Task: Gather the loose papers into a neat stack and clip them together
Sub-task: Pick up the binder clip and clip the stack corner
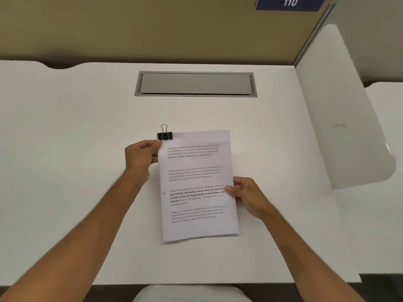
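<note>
White counter (87, 127), tan partition behind, grey cable hatch (195, 83) set in at the far side, blue "110" sign (290, 2) top right. Paper stack (196, 184) sits centre of the counter, near the person, edges look squared. Long axis runs away from the person, tilted slightly; text top at the far end. Black binder clip (165, 135) is on the far-left corner of the stack, wire handle pointing away toward the hatch. It appears clamped on, though the bite itself is hard to confirm. Left hand (139, 158) is the nearer one to the clip, just below it, fingers pinching the stack's left edge at the top. Right hand (246, 195) grips the right edge lower down, thumb on the top sheet. Judgement: task looks near done; what remains is likely folding the handle flat or letting go. Clip lies just beyond the left fingers, so that hand would do it.
</note>
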